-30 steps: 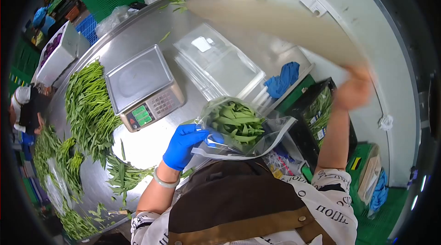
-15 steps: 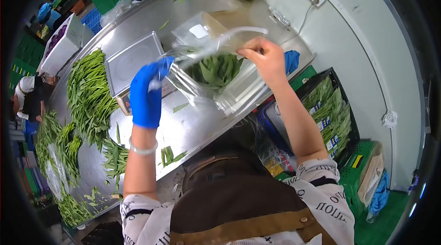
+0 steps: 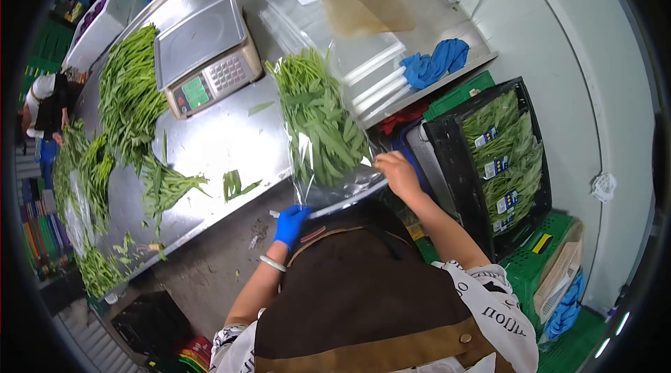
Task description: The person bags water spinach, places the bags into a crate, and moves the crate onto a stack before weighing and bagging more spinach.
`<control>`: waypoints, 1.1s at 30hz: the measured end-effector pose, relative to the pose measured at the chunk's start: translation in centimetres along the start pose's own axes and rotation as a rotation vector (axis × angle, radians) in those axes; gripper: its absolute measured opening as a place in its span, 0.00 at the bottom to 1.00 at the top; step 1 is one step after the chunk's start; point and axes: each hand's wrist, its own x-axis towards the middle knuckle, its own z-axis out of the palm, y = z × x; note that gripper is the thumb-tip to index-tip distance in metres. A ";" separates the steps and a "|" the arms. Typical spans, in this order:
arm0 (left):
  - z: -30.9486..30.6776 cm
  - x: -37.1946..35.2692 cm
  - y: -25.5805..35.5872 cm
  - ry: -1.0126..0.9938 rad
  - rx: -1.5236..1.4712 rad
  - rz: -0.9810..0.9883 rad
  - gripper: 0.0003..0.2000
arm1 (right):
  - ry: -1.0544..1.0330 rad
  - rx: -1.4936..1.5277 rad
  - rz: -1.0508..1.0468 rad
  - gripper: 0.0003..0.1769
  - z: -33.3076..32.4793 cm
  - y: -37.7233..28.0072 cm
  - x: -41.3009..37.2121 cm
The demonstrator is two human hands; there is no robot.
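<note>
The bag of greens [image 3: 320, 128] lies on the tabletop [image 3: 217, 146] and runs away from the fingers of the left hand [image 3: 290, 225] and right hand [image 3: 398, 171], which pinch its near end at the tabletop's edge. Beyond the left fingers stands the scale [image 3: 206, 55], with loose greens [image 3: 129, 93] farther left. Past the bag's far end lie empty bags [image 3: 349, 44]. Right of the right fingers, off the tabletop, sits a crate [image 3: 447, 142] of packed greens.
</note>
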 end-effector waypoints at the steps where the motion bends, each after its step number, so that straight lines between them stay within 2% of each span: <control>1: 0.3 -0.4 0.5 -0.020 -0.094 0.035 0.11 | 0.054 0.069 0.068 0.10 -0.3 0.1 -0.1; 2: 0.2 -0.6 1.2 -0.058 -0.276 -0.060 0.12 | 0.100 0.191 0.211 0.10 0.0 0.7 -0.4; 4: -0.2 -0.8 3.3 -0.136 -0.641 -0.240 0.14 | 0.059 0.574 0.529 0.18 0.5 1.2 -0.2; 5: -0.7 -0.3 2.2 -0.138 -0.735 -0.258 0.16 | -0.008 0.599 0.580 0.23 1.0 1.0 -0.3; 6: -0.4 0.0 2.5 -0.116 -0.627 -0.264 0.16 | -0.074 0.621 0.630 0.29 1.4 0.6 -0.4; 8: 0.2 0.5 3.4 -0.074 -0.409 -0.275 0.15 | -0.272 0.735 0.705 0.30 1.4 0.5 -1.3; 9: 0.6 0.7 3.2 -0.074 -0.367 -0.179 0.15 | -0.373 0.790 0.741 0.30 1.4 0.4 -1.7; 10: 0.9 0.6 2.8 -0.032 -0.323 -0.188 0.15 | -0.479 0.839 0.780 0.31 1.3 0.4 -2.3; 12: 1.4 0.5 3.0 0.055 -0.240 -0.205 0.15 | -0.324 0.686 0.720 0.27 0.2 0.9 -3.3; 13: 1.5 0.4 2.8 -0.022 -0.353 -0.188 0.13 | -0.249 0.612 0.686 0.26 -0.3 1.0 -3.5; 14: 1.7 0.6 2.2 -0.016 -0.404 -0.187 0.13 | -0.123 0.408 0.469 0.24 -0.4 0.6 -3.7; 16: 1.8 1.1 0.8 0.001 -0.494 -0.184 0.13 | 0.127 0.020 0.029 0.19 -2.4 -4.4 -1.5; 17: 2.1 0.8 1.7 0.017 -0.566 -0.200 0.13 | 0.056 0.093 -0.089 0.13 -2.5 -6.3 -0.3; 18: 2.3 0.5 2.0 0.009 -0.592 -0.215 0.13 | 0.003 0.026 -0.453 0.11 -0.7 -6.2 0.5; 19: 2.4 0.3 2.3 -0.002 -0.615 -0.228 0.13 | -0.074 0.069 -0.477 0.08 1.3 -7.9 1.1; 20: 2.3 0.4 2.6 -0.014 -0.635 -0.239 0.12 | -0.160 0.127 -0.415 0.08 3.2 -9.3 1.4; 24: 2.0 0.8 1.0 0.012 -0.708 -0.242 0.11 | -0.476 0.120 -0.398 0.10 8.5 -11.6 2.4; 27: 1.9 0.9 0.8 0.076 -0.656 -0.274 0.10 | -0.503 0.080 -0.559 0.10 7.9 -11.2 2.4; 29: 2.1 0.8 0.8 0.098 -0.590 -0.266 0.09 | -0.523 0.115 -0.486 0.10 6.1 -11.0 2.1; 31: 2.5 0.3 1.9 -0.011 -0.458 -0.104 0.09 | -0.479 0.177 -0.416 0.10 5.7 -10.8 1.9; 33: 2.2 -1.2 5.1 -0.056 0.268 0.171 0.08 | -0.354 0.272 -0.333 0.10 5.9 -10.5 2.4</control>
